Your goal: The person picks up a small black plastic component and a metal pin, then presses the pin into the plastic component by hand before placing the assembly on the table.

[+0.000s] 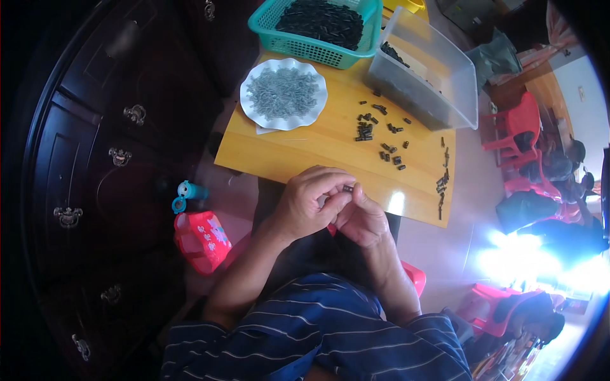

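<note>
The left hand pinches one small black piece narrowly between thumb and bent fingers, and the right hand closes on it from the right, thumb up. The piece looks short and dark; finer detail is too small to tell. It sits at the near edge of the yellow table. Similar pieces lie farther right; a white plate stands far left.

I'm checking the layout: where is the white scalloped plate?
In the head view, the plate sits toward the left of the table, just this side of the green basket.
</note>
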Demonstrator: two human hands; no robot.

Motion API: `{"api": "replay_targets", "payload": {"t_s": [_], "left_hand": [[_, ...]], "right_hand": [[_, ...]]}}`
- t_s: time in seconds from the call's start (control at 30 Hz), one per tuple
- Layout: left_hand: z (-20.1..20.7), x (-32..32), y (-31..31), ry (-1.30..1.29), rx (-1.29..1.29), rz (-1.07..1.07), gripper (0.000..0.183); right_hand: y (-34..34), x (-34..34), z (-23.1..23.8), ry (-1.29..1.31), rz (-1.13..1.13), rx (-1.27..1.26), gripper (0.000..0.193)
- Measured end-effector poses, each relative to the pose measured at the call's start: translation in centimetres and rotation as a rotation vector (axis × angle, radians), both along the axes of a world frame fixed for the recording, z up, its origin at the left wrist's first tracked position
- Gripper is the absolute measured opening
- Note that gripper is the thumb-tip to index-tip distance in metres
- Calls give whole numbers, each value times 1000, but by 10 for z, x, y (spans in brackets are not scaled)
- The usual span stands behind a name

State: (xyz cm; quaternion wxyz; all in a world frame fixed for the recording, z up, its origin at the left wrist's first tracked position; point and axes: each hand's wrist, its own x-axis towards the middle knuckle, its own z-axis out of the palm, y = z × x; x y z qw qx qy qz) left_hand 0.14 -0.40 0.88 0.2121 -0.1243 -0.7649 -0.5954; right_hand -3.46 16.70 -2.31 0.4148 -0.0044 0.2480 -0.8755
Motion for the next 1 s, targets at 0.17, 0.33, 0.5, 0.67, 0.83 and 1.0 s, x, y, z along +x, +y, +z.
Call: {"api": "replay_targets", "payload": {"t_s": [0.17, 0.33, 0.5, 0.67, 0.83, 1.0], "left_hand": [[-3, -1, -2, 21, 39, 28, 25], [-2, -1, -9, 99, 102, 244, 17], [0, 4, -13, -14, 239, 276, 12], [-2, 5, -13, 26, 132, 239, 11], [1, -2, -5, 23, 162, 207, 11], [0, 1, -7, 32, 163, 220, 10]], "right_hand": [[-6, -2, 15, -15, 8, 43, 39], [5, -20, 21, 199, 36, 186, 36], [-8, -58, 43, 608, 110, 769, 27], [-61, -144, 108, 1164, -111, 1101, 36], [-67, -240, 111, 1524, -790, 1165, 39], [-36, -205, 82, 1386, -458, 1301, 30]]}}
